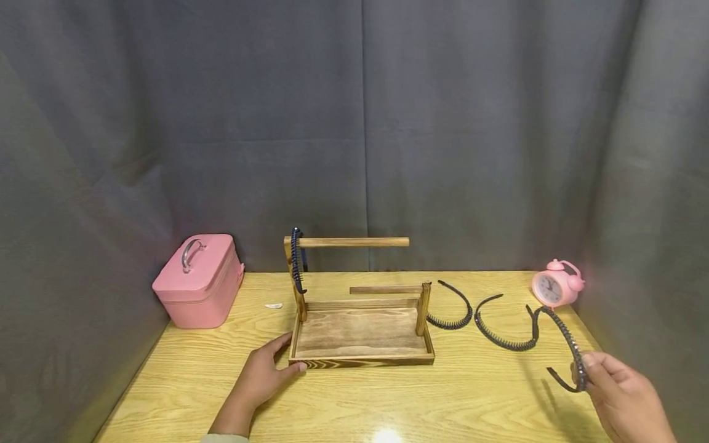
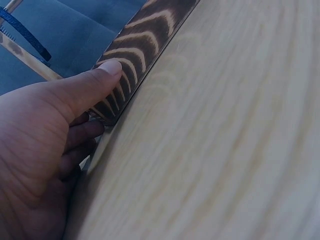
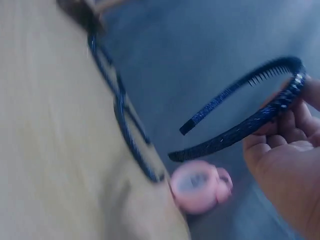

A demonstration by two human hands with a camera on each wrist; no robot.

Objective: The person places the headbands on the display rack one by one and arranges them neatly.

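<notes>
A wooden stand (image 1: 365, 363) with a shallow tray base and two horizontal bars stands mid-table. My left hand (image 1: 264, 376) grips its front left corner, thumb on the striped front face and fingers round the side, as the left wrist view shows. One dark toothed headband (image 1: 295, 261) hangs on the upper bar beside the left post. At the right, my right hand (image 1: 626, 394) pinches another dark headband (image 3: 235, 127) by its curved middle, raised over the table, its two ends pointing away from the palm. Shiny stones dot its outer side.
Two more dark headbands, one (image 1: 468, 317) beside the stand and another (image 1: 512, 346) further right, lie on the table (image 1: 471, 400). A pink alarm clock (image 1: 556, 289) stands at the back right, a pink case (image 1: 194, 277) at the back left. Near the case lies a small white piece (image 1: 274, 306).
</notes>
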